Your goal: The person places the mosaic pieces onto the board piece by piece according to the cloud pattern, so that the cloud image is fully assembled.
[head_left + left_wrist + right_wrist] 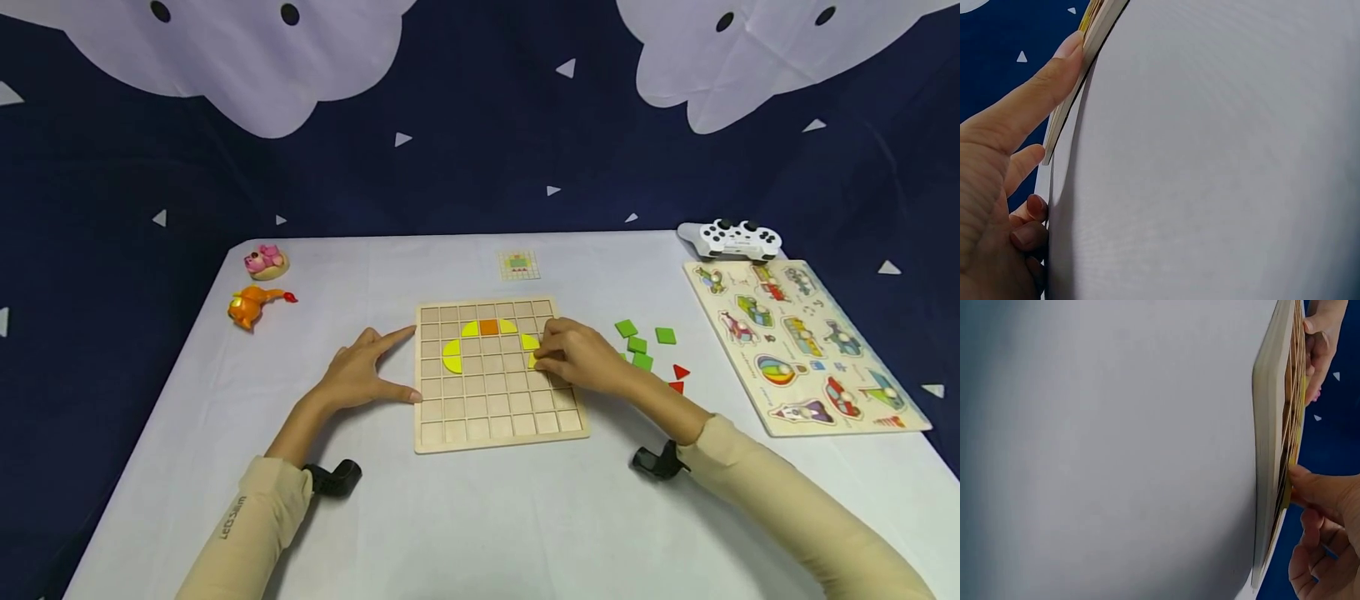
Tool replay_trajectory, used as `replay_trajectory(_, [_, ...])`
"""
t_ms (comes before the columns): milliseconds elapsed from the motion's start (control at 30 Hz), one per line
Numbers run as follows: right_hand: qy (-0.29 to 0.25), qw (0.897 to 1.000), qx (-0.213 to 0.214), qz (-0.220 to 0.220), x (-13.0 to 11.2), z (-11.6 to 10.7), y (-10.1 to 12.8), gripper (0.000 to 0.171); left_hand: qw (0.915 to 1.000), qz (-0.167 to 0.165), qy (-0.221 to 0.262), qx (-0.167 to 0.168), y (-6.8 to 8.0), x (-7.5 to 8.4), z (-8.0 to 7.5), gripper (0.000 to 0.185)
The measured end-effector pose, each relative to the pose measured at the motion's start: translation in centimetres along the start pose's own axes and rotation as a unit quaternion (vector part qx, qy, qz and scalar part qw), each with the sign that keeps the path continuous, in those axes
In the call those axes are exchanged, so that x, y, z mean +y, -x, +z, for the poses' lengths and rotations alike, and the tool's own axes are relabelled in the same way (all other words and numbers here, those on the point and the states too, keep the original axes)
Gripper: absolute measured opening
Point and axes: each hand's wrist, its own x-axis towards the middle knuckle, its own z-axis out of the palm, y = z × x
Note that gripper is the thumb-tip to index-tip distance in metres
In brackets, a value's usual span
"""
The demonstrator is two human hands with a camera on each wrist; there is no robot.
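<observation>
Where cloud shapes [247,67] hang, a white table [480,517] meets a navy backdrop [480,167].

Three views: one overhead-forward, two at table level.

The head view looks forward and down from above the near edge of the white-covered table [480,517], taking in the whole square wooden grid board [495,417], both hands and the dark blue backdrop. The left wrist view sits very close, low over the cloth, facing the board's left edge [1094,31] past the left hand [997,187]. The right wrist view, equally close, faces the board's right edge [1269,456] beside the right hand [1329,537]. All three share the board.
</observation>
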Motion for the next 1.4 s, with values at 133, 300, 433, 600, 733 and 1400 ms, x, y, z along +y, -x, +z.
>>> replay_trajectory(133, [-0.009, 1.000, -0.012, -0.006, 0.3, -0.3, -0.2, 0.013, 1.0000, -0.002, 0.000, 0.000, 0.0, 0.1, 0.0, 0.108])
replay_trajectory(300, [-0.014, 0.999, -0.026, -0.013, 0.6, -0.7, -0.6, 0.013, 1.0000, -0.002, -0.002, 0.000, 0.0, 0.1, 0.0, 0.108])
replay_trajectory(433, [-0.017, 0.999, -0.025, -0.029, 0.8, -0.7, -0.7, 0.012, 1.0000, -0.002, -0.001, -0.001, 0.0, 0.1, -0.1, 0.108])
replay_trajectory(600, [-0.038, 0.998, -0.030, -0.039, 1.2, -0.5, -0.8, 0.012, 1.0000, -0.002, -0.002, -0.001, 0.0, 0.0, -0.1, 0.108])
replay_trajectory(733, [-0.048, 0.997, -0.038, -0.046, 1.4, -0.5, -1.0, 0.012, 1.0000, -0.001, -0.004, 0.001, 0.0, 0.0, 0.0, 0.108])
replay_trajectory(1400, [0.150, 0.965, -0.029, -0.211, 1.5, -1.1, -1.2, 0.010, 1.0000, 0.002, -0.003, 0.006, 0.1, -0.1, 0.2, 0.109])
